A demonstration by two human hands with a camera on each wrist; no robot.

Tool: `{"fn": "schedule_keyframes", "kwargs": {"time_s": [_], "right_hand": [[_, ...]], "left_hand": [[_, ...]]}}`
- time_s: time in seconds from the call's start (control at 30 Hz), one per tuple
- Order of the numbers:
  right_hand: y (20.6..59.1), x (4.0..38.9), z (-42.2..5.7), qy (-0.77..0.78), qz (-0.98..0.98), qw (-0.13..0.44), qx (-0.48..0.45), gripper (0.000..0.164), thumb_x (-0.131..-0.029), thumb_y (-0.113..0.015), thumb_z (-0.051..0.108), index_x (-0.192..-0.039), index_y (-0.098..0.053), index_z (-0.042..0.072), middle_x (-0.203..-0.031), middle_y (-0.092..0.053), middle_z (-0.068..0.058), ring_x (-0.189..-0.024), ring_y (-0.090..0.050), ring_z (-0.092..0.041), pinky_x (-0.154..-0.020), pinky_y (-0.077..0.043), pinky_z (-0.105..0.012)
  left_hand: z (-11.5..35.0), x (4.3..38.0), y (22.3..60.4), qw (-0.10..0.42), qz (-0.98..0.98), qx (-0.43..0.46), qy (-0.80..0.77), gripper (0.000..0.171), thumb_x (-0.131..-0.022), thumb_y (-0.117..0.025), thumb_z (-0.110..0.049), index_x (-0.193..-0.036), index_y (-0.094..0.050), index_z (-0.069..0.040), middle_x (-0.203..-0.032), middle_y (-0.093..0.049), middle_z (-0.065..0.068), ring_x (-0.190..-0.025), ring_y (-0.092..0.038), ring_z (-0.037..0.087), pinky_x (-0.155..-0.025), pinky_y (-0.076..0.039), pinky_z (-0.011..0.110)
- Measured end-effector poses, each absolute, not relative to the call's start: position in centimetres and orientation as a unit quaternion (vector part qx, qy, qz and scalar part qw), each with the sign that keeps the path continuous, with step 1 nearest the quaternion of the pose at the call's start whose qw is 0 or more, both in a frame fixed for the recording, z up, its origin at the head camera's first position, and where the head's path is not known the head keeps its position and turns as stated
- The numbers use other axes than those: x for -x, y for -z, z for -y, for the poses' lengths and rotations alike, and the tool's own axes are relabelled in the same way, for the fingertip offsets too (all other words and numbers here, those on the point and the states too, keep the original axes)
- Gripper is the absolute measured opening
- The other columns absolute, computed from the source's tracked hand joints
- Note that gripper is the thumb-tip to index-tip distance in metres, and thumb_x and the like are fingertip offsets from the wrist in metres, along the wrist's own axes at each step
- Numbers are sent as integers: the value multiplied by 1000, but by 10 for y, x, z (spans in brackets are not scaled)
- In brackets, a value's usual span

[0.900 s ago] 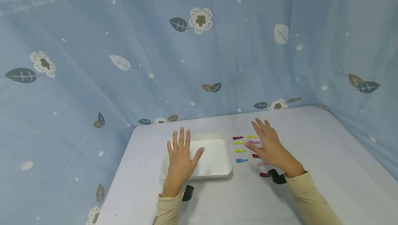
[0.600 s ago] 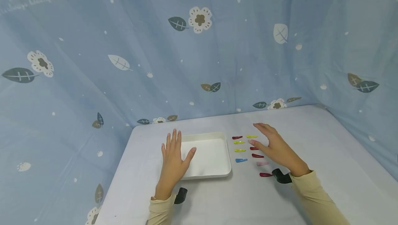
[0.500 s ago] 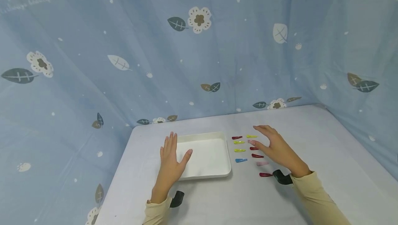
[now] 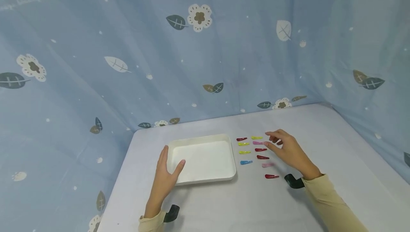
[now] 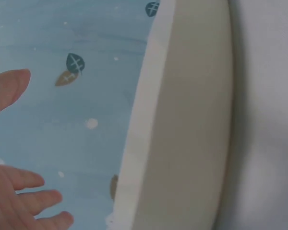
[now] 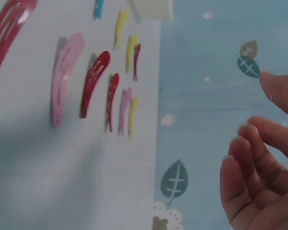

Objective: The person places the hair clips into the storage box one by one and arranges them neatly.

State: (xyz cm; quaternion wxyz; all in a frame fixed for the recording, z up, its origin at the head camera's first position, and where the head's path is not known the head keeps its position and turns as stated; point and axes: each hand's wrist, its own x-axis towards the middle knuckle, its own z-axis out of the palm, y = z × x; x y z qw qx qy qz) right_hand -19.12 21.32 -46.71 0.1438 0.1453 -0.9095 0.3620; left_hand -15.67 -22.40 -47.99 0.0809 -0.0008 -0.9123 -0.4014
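A white rectangular tray (image 4: 205, 161) lies left of the middle of the table. My left hand (image 4: 163, 182) is at its left edge, fingers straight and thumb spread toward the inside; whether it touches the rim I cannot tell. In the left wrist view the tray's outer wall (image 5: 185, 120) is close by. To the right of the tray, snap hair clips lie in two rough columns, among them a blue clip (image 4: 246, 162), a pink clip (image 4: 267, 165) and a red clip (image 4: 272, 176). My right hand (image 4: 291, 153) hovers right of them, fingers loosely bent, holding nothing.
A white cloth covers the table (image 4: 217, 207). Behind and beside it hangs a blue curtain (image 4: 240, 54) with leaves and flowers. Black wrist mounts show below the left hand (image 4: 172, 213) and the right hand (image 4: 294, 181).
My left hand has moved from above the tray leftward and down to its left edge. The right hand has shifted slightly right, its fingers more bent, showing more of the clips.
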Motion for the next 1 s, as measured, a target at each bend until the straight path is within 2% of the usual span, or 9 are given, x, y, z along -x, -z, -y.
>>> {"fn": "schedule_keyframes", "kwargs": {"time_s": [0.2,0.43,0.6,0.77,1.0], "right_hand": [[475,193,-214,-384,904,144,-123,35,-89,-80,6,-121,-71,-5,-94,-64,-11,-88,-60,-23,-75,-59,-37],[491,194,-219,-384,911,119,-94,33,-88,-81,9,-117,-73,-6,-94,-66,-13,-88,-60,-24,-74,-57,-28],[501,196,-222,-384,916,83,-87,30,-88,-82,11,-113,-75,-4,-95,-68,-11,-88,-62,-22,-73,-56,-25],[509,196,-223,-388,917,40,-76,28,-89,-81,12,-112,-76,-4,-99,-71,-13,-86,-62,-20,-67,-52,-21],[513,197,-223,-388,919,8,-64,27,-89,-80,13,-110,-76,-4,-97,-70,-11,-87,-60,-21,-69,-51,-23]], "left_hand": [[232,154,488,63,908,-30,412,99,-95,-68,-51,-165,-17,-3,-173,-17,22,-160,-17,44,-128,-17,66],[238,152,497,47,905,-44,420,100,-94,-69,-53,-164,-18,-2,-171,-19,27,-158,-19,49,-126,-18,69],[242,150,504,24,901,-63,429,103,-92,-70,-54,-165,-17,-4,-171,-18,27,-157,-18,51,-125,-18,71],[245,151,512,8,899,-67,434,107,-91,-72,-55,-165,-16,-5,-171,-18,27,-157,-18,51,-125,-18,71],[248,151,519,2,900,-68,430,116,-85,-79,-53,-165,-13,-1,-171,-15,28,-157,-17,52,-125,-20,69]]}}
